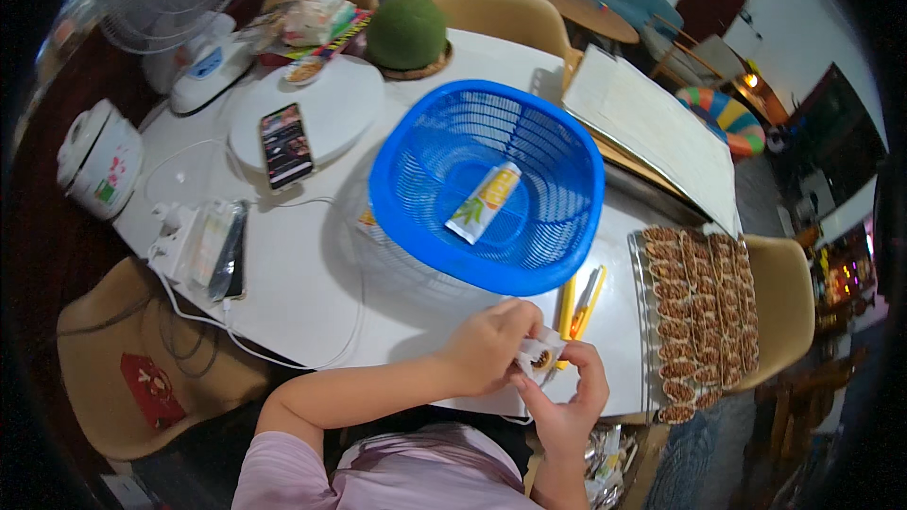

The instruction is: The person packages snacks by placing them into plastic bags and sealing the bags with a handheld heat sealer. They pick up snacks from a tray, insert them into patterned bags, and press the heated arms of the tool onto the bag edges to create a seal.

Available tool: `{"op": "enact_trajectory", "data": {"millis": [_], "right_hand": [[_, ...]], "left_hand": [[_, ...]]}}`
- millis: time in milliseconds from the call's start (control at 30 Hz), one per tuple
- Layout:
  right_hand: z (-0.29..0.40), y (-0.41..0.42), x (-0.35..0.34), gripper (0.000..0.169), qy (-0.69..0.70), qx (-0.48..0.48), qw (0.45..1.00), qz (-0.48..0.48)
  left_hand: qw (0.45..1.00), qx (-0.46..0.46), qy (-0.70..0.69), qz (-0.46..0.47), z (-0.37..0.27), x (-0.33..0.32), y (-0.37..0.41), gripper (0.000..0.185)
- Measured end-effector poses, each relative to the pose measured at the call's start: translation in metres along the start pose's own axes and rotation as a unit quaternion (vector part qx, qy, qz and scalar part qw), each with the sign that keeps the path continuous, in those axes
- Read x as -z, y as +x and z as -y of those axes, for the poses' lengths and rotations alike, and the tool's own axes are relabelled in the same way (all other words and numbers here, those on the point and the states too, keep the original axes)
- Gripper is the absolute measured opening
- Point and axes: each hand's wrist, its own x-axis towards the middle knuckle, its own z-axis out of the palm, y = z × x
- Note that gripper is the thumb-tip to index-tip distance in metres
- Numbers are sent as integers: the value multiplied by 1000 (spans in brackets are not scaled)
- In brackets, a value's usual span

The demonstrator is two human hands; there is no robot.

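Observation:
Just in front of the blue basket, my left hand [492, 343] and my right hand [574, 397] meet over the table's near edge. Between their fingers is a small white translucent wrapper [531, 358]. One end of it shows a round brown and tan filling, perhaps a nut-topped pastry. Past my hands stands a blue plastic mesh basket [489, 283]. On its bottom lies one white and yellow packet [485, 202] with a leaf print. Yellow cutting tools [587, 308], apparently utility knives, lie beside the basket, partly hidden by my right hand.
Rows of nut-topped oval pastries [698, 312] cover a rack at the right. Behind it leans a pale sheet-covered tray [652, 127]. At left are a phone [286, 145] against a white round stand [347, 99], a power strip [173, 241] with cables, and a fan [205, 71].

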Motion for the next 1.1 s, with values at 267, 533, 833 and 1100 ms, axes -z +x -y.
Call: {"op": "enact_trajectory", "data": {"millis": [267, 533, 833, 1100], "right_hand": [[-16, 2, -2, 16, 113, -35, 992, -50], [-24, 11, 31, 13, 163, -63, 984, 14], [-31, 6, 26, 10, 178, -130, 974, -45], [-20, 5, 15, 15, 207, -130, 966, -84]], "left_hand": [[999, 7, 45, -9, -7, -8, 5, 68], [894, 195, -355, 191, -6, 18, 23, 68], [885, 230, -354, 198, -3, 6, 21, 41], [884, 252, -361, 157, -4, -1, 18, 30]]}}
